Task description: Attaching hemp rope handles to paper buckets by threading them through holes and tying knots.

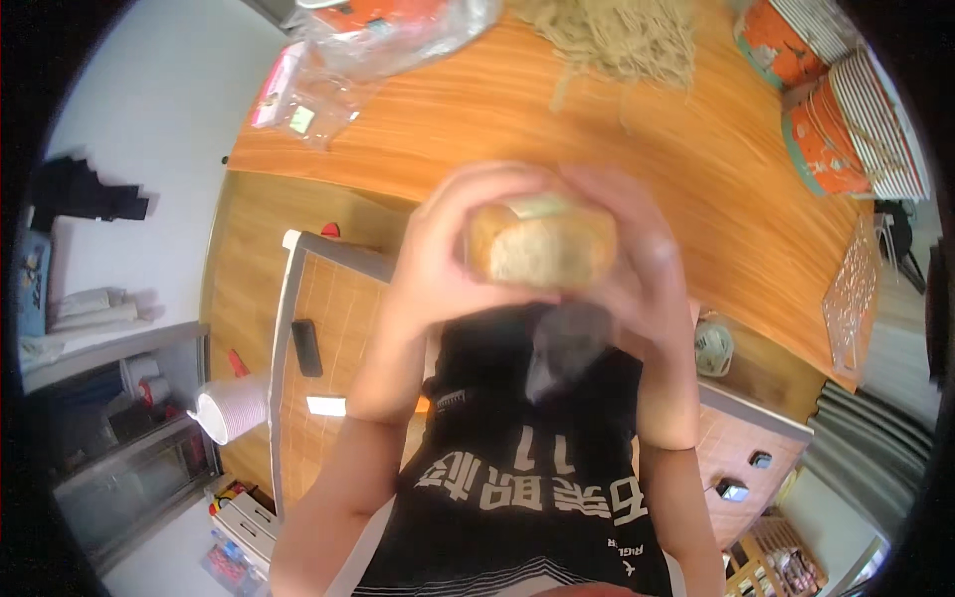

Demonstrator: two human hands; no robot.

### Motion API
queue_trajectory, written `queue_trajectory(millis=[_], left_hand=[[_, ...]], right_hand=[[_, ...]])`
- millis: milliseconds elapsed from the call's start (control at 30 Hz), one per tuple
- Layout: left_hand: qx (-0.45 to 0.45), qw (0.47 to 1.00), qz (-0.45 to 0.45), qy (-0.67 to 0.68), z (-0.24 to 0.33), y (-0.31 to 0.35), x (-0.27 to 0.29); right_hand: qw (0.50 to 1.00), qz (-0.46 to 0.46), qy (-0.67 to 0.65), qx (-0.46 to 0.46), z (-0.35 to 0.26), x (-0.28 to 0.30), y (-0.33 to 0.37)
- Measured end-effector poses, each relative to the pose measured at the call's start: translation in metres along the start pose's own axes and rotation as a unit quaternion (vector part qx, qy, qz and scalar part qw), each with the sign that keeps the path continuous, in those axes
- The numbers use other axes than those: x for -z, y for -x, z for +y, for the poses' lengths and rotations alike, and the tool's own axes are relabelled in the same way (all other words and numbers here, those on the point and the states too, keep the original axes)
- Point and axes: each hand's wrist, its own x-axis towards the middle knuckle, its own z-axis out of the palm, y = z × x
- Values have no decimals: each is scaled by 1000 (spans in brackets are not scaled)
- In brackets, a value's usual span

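Note:
In front of my chest, my left hand (438, 249) and my right hand (642, 254) are wrapped around a squat yellow-orange object with a pale front patch (542, 249). Fingers close in on it from both sides. Motion blur hides its exact kind. Just below it, a greyish, see-through piece (569, 348) shows against my dark shirt; I cannot tell whether it is attached. Both hands are above the near edge of the orange wooden table (477, 119).
Beige tangled strands (617, 40) lie at the table's far side. Stacked orange patterned cups (836, 139) stand at the far right, near a perforated sheet (854, 289). Clear plastic packaging (333, 95) lies far left. Lower left are a stack of white cups (234, 410) and a phone (307, 348).

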Motion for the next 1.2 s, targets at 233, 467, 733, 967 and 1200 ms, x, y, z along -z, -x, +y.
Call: queue_trajectory(millis=[233,467,733,967,1200], left_hand=[[71,974,204,65,-34,-11,38],[89,948,305,3,-71,-22,91],[75,934,349,-4,-69,-30,88],[55,901,414,-120,-67,-30,84],[-61,810,512,-281,-60,-33,96]], right_hand=[[993,-6,106,42,6,-6,-56],[961,-74,243,111,48,31,-61],[968,-99,195,122,44,41,-59],[990,-60,116,53,43,46,-66],[995,-40,87,38,50,50,-65]])
